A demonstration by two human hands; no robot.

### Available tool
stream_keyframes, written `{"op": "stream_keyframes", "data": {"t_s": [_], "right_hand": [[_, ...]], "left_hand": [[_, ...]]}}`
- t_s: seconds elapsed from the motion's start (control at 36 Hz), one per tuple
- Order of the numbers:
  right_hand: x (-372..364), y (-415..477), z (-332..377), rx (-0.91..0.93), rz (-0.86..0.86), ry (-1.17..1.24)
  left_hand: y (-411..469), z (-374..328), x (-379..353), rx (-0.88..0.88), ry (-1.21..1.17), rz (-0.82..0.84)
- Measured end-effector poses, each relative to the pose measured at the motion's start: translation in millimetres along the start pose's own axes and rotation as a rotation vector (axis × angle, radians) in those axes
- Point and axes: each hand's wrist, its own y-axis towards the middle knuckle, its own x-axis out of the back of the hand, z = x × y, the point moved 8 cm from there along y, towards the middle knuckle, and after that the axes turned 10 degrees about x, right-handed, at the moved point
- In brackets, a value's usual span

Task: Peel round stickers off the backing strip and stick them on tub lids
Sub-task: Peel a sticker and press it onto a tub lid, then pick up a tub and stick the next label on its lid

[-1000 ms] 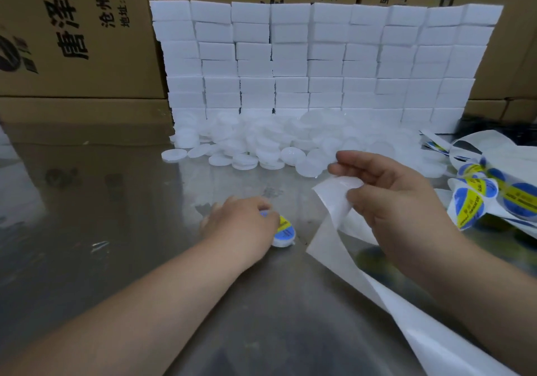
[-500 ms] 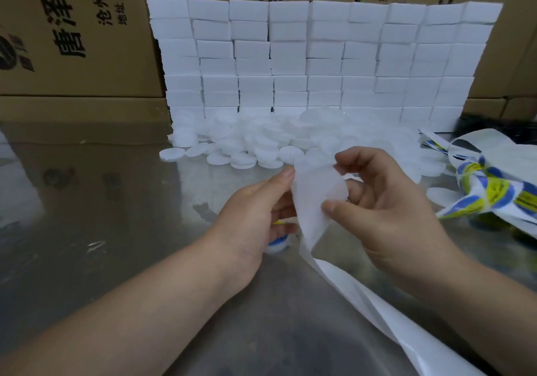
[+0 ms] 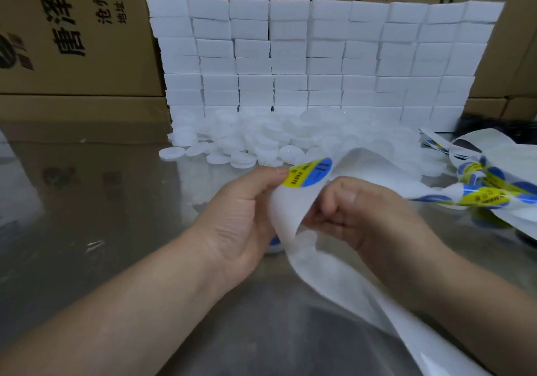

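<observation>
The white backing strip [image 3: 293,210] runs up from the near right corner into both hands, and the step in hand is the peel itself. It should go best with the strip bent sharply back on itself while the sticker [image 3: 309,175] is drawn off low and slow, held only by its rim. A thumb planted deep on the glue would spoil the tack.

The right hand [image 3: 369,210] is curled round the strip, knuckles up, folding the paper over. The left hand [image 3: 241,218] sits just beside it, thumb and forefinger pinching the yellow edge of the round blue-and-yellow sticker, which stands partly lifted at the fold. Under the left palm there seems to be a labelled tub lid [image 3: 274,242] — only a blue sliver shows, so I cannot be sure.

Beyond, on the shiny table [image 3: 87,215], lies a pile of plain lids [image 3: 255,146]. To the right more sticker strip [image 3: 488,194] lies tangled. Behind stand stacked white blocks [image 3: 319,56] against cardboard boxes [image 3: 72,32].
</observation>
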Motion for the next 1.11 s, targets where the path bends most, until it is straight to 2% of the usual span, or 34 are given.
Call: {"op": "stream_keyframes", "data": {"t_s": [0.08,0.14,0.22,0.31,0.42,0.53,0.67,0.83,0.92,1.03,1.11], "right_hand": [[30.3,3.9,-10.8,-0.099,-0.253,0.022],[37.0,2.7,-10.7,-0.104,-0.318,0.007],[38.5,-1.3,-2.8,-0.042,-0.359,-0.079],[40.6,-3.8,1.7,-0.003,-0.353,-0.172],[41.0,-7.0,10.6,0.059,-0.366,-0.294],[14.2,-6.0,14.9,0.105,-0.156,-0.3],[7.6,-7.1,18.9,0.162,-0.111,-0.351],[2.8,-9.0,15.1,0.139,-0.056,-0.452],[6.0,-8.3,21.1,0.181,-0.135,-0.399],[27.9,-8.1,22.2,0.153,-0.355,-0.456],[34.3,-5.8,13.8,0.074,-0.364,-0.385]], "left_hand": [[-7.4,-7.4,-2.2,-0.05,0.148,-0.054],[-8.4,-11.2,4.4,-0.1,0.315,-0.164],[-7.9,-10.9,4.3,-0.119,0.436,-0.204],[-10.3,-14.7,6.2,-0.149,0.505,-0.27],[-7.7,-17.3,17.9,-0.13,0.453,-0.354],[-6.0,-19.0,27.4,-0.093,0.389,-0.41],[-6.0,-20.1,23.8,-0.136,0.344,-0.37],[-8.9,-17.1,13.2,-0.157,0.385,-0.272],[-8.9,-19.5,12.8,-0.179,0.377,-0.26],[-13.4,-21.9,3.6,-0.23,0.364,-0.201],[-11.8,-21.1,2.8,-0.241,0.47,-0.223]]}}
